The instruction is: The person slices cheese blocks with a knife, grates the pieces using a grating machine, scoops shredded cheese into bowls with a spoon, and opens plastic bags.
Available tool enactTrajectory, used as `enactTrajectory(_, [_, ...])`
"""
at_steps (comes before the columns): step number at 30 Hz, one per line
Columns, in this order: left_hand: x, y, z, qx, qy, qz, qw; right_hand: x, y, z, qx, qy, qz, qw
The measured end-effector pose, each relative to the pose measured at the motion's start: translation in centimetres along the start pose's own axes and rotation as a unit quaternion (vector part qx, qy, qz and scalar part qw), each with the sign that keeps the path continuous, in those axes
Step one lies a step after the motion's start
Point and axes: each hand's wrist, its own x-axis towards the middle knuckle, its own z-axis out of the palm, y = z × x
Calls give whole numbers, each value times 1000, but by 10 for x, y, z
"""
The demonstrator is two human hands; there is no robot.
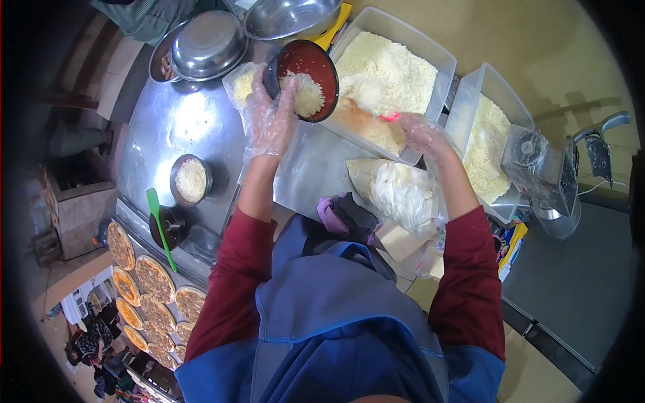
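My left hand (272,117), in a clear plastic glove, grips a dark bowl (319,62) with a reddish inside. The bowl is tilted and has a heap of shredded white cheese (309,97) in it. My right hand (423,134), also gloved, is closed around something with a bright red part (388,117); the rest of it is hard to make out. It is over a large clear plastic tub (440,67) of shredded cheese. A blurred white clump (363,91) shows between the bowl and my right hand.
A second tub (517,101) of cheese stands right, beside a metal machine (547,161). A bag (396,188) lies nearer me. Left are a small bowl of cheese (191,180), a green spatula (160,225) and several topped flatbreads (156,279). Metal bowls (208,43) stand at the back.
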Motion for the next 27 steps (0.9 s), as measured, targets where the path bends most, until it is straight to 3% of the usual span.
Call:
enactTrajectory(1, [3,-6,8,22,-5,-5,1000,-11,-7,-7,-14,66,-61,996])
enactTrajectory(2, [4,-8,15,19,-5,-3,1000,-20,-18,-16,-15,68,-61,996])
enactTrajectory(4, [4,-4,30,-28,-50,4,998,-35,-37,-32,-153,123,-108,975])
enactTrajectory(5, [7,-21,46,-39,-31,70,996,-38,-38,-33,-155,125,-108,974])
enactTrajectory(6, [7,-27,56,-42,-31,71,996,-40,-41,-32,-197,172,-162,951])
enactTrajectory(7, [6,-27,65,-119,-55,35,991,-46,-49,-27,-237,218,-214,922])
enactTrajectory(9, [-3,-5,70,-281,-123,-91,947,-76,-86,-9,-310,226,-191,904])
enactTrajectory(10, [-7,2,70,-281,-122,-92,947,-86,-100,-3,-378,230,-167,881])
enactTrajectory(11, [-9,7,71,-299,-133,-121,937,-72,-78,6,-361,317,-326,814])
enactTrajectory(14, [-9,-10,74,-312,-155,-151,925,-79,-84,7,-372,308,-340,807])
enactTrajectory(15, [-10,-15,73,-300,-120,-107,940,-78,-85,4,-372,305,-340,808])
enactTrajectory(18, [-10,-27,58,-238,-71,-60,967,-60,-77,-17,-308,317,-292,848])
enactTrajectory(20, [-8,-28,40,-189,-56,-52,979,-19,-56,-24,-333,288,-192,877])
enactTrajectory(22, [-7,-29,23,-129,-19,-68,989,27,-27,-15,-352,286,-186,872])
enactTrajectory(23, [-8,-32,18,-124,20,-59,990,40,-18,-9,-372,283,-182,865])
enactTrajectory(27, [-12,-22,-16,-193,23,-72,978,53,-15,14,-385,221,-188,876])
